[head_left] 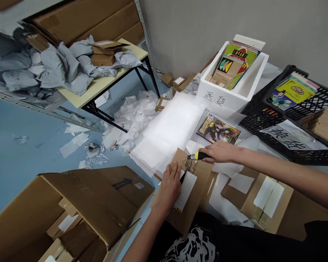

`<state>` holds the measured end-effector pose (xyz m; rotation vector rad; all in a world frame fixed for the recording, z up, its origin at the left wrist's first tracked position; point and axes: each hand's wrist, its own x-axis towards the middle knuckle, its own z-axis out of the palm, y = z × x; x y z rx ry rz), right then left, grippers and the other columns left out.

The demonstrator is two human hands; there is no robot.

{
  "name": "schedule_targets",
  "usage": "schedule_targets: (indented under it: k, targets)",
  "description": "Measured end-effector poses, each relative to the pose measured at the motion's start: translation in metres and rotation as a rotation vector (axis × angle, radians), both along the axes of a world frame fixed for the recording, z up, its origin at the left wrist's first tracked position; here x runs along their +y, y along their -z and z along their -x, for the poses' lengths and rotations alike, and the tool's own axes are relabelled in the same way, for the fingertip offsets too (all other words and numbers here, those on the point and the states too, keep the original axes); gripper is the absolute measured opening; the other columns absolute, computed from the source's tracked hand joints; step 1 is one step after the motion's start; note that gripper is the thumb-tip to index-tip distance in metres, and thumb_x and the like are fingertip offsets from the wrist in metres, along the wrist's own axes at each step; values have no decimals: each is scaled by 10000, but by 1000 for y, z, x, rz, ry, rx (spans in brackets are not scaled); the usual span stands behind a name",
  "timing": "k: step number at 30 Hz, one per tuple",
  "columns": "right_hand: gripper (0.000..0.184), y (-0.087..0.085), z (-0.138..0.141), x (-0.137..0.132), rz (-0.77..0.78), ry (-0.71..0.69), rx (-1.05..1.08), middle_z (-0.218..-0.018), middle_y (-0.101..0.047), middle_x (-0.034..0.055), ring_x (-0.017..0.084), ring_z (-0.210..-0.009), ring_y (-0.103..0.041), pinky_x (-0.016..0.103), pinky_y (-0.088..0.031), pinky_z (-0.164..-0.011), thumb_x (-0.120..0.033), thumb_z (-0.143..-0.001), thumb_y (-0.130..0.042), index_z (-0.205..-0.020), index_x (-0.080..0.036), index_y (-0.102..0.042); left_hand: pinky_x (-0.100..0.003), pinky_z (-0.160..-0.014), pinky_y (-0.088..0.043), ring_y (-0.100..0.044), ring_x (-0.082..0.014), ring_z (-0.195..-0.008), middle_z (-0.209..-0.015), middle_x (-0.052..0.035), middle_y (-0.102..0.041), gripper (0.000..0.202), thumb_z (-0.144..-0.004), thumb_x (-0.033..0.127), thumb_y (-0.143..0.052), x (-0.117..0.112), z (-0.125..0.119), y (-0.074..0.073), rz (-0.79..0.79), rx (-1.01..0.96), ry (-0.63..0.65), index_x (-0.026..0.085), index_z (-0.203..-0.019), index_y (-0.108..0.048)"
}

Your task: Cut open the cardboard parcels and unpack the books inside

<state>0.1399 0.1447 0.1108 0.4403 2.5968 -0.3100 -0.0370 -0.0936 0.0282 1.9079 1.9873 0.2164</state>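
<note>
Two hands: right (221,152) pinching utility knife (198,155) (blade leftward), left (170,185) flat on cardboard (191,203).

Handwritten 退货 on the white foam box (211,98), and 换货 on the paper sign (285,139) in the black plastic crate (262,125).

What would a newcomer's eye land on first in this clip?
First, at bottom centre, the right hand grips a yellow-handled utility knife at a cardboard mailer, with the left hand flat on it. Above stands a white foam box of colourful books; top left, grey mailing bags heap on a table.
</note>
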Motion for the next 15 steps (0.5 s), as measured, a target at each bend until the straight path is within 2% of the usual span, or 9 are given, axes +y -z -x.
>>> schedule_targets:
  k: [3,5,6,8,10,12,15]
  targets:
    - [466,-16,-18,43,-211,229,14,-904,-712,122,193,-730,-652,245,-335,-556,-439,-959,-366,-1282,-130,-499,-525,-1067,-361,-226,-316,-1413,-1484,-99,-382,771,-695,-86,-351,-12,-1,3,-15,-35,33,183,-1418,-362]
    - [491,-32,-26,59,-296,249,55,-969,-706,128,218,-789,-651,256,-342,-568,-479,-949,-380,-1311,-159,-467,-532,-1074,-354,-234,-315,-1411,-1483,-108,-382,758,-710,-70,-360,-14,4,6,-39,-65,-10,177,-1426,-348]
    - [494,-39,-28,60,-325,254,49,-941,-708,124,230,-774,-650,260,-338,-554,-496,-942,-390,-1301,-166,-466,-534,-1075,-354,-250,-315,-1405,-1479,-119,-386,742,-723,-51,-369,-12,8,7,-49,-82,-40,171,-1431,-339]
    - [472,-50,-31,48,-362,301,7,-838,-701,116,245,-702,-647,267,-322,-516,-497,-934,-403,-1241,-147,-473,-531,-1077,-358,-286,-312,-1391,-1475,-137,-385,726,-746,-10,-388,-4,18,8,-64,-127,-93,166,-1445,-309]
    - [424,-51,-38,22,-407,448,-39,-744,-673,107,248,-629,-631,275,-312,-487,-474,-932,-402,-1149,-116,-470,-520,-1070,-374,-311,-306,-1380,-1477,-144,-378,723,-763,27,-399,5,27,6,-80,-169,-137,173,-1460,-273]
    - [373,-42,-55,-7,-441,639,-54,-750,-653,105,237,-609,-615,279,-324,-480,-454,-921,-418,-1076,-117,-451,-510,-1062,-387,-324,-304,-1375,-1478,-144,-374,719,-771,48,-405,12,32,3,-99,-188,-176,179,-1463,-263]
    - [324,-13,-99,-53,-494,877,-95,-812,-637,128,252,-667,-615,295,-361,-507,-433,-909,-433,-1020,-129,-450,-513,-1062,-387,-338,-309,-1367,-1464,-145,-396,694,-771,58,-415,18,32,-4,-106,-179,-192,169,-1446,-300]
